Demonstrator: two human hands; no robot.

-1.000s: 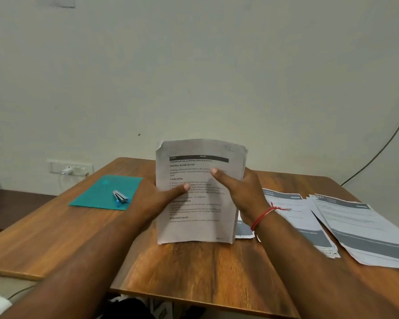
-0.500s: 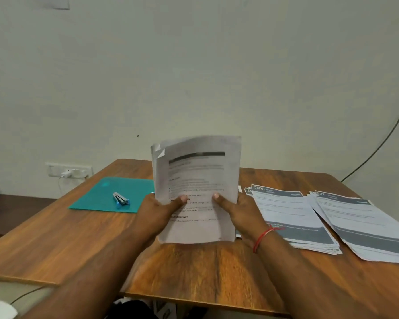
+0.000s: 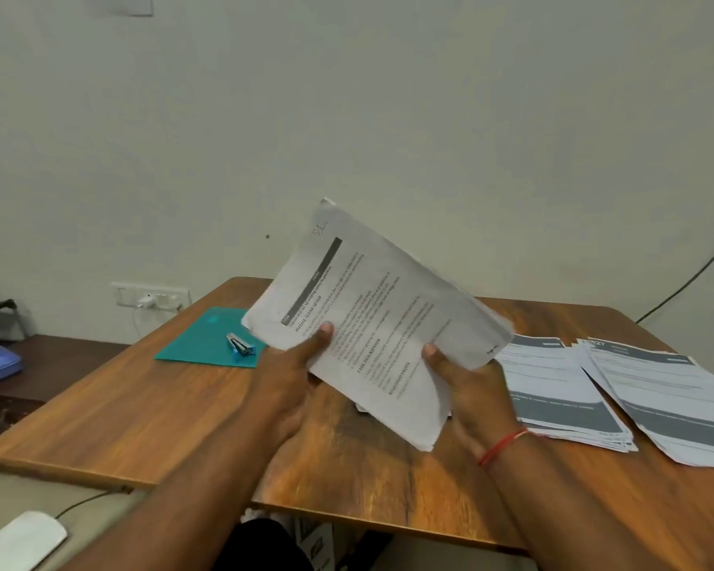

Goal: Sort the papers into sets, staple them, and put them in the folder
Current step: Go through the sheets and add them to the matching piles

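The step in hand looks like squaring up one set before stapling. A sheaf of printed papers point(image 3: 380, 319) is held above the middle of the bench point(image 3: 133, 410). It is turned so that its headed top edge points to about ten o'clock and a lower corner dips toward the wood.

The left hand point(image 3: 289, 381) grips the sheaf's edge at eight o'clock, thumb pressed on the printed face and fingers hidden behind. The right hand point(image 3: 470, 389) grips the edge at four o'clock in the same way — both are closed on the paper, neither free.

The stapler point(image 3: 240, 344) lies on the green folder point(image 3: 203, 340), at nine o'clock from the sheaf, near but apart. Two more piles lie fanned on the bench at three to four o'clock, a nearer stack point(image 3: 553, 389) and a farther stack point(image 3: 668, 401).

As I judge it, the next move calls for getting the edges flush. Then one hand must let go to fetch the stapler while the other pinches a corner firmly — loose sheets would slide.
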